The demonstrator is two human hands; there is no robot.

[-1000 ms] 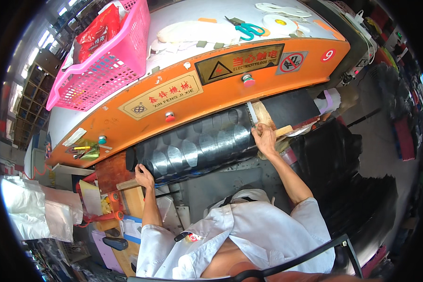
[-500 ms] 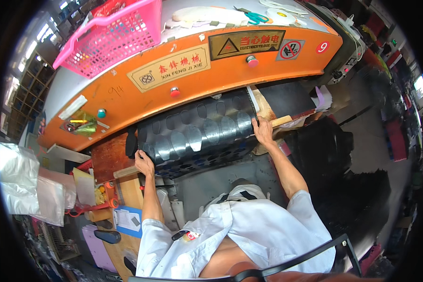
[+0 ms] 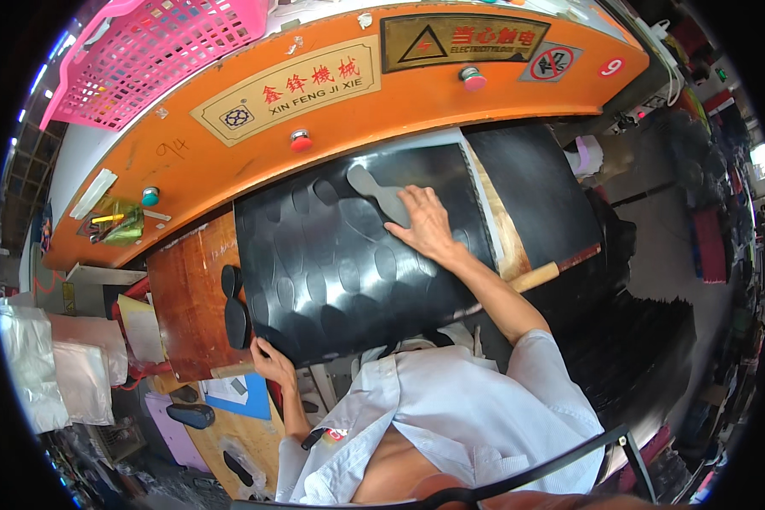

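A large glossy black sheet (image 3: 331, 314) lies nearly flat over the work surface, marked with several rows of sole-shaped outlines. My right hand (image 3: 425, 228) is above its far right half, fingers and thumb closed around one end of a grey sole-shaped piece (image 3: 372, 186). The other end of that piece points away to the left. At the sheet's near left corner, my left hand (image 3: 274, 365) pinches the edge. A dark sole-shaped piece (image 3: 235, 308) rests just left of the sheet, close to my left fingers.
An orange machine beam (image 3: 255, 161) with red and green buttons spans the far side. On top stands a pink basket (image 3: 157, 55). A reddish-brown board (image 3: 187, 297) is at left, another black sheet (image 3: 535, 195) at right. Near left are a blue clipboard (image 3: 251, 405) and plastic bags (image 3: 38, 365).
My right hand has left the sheet's right edge and moved inward, taking hold of the grey piece. The sheet, earlier bent down at its near side, now lies flatter. My left hand stays at its corner.
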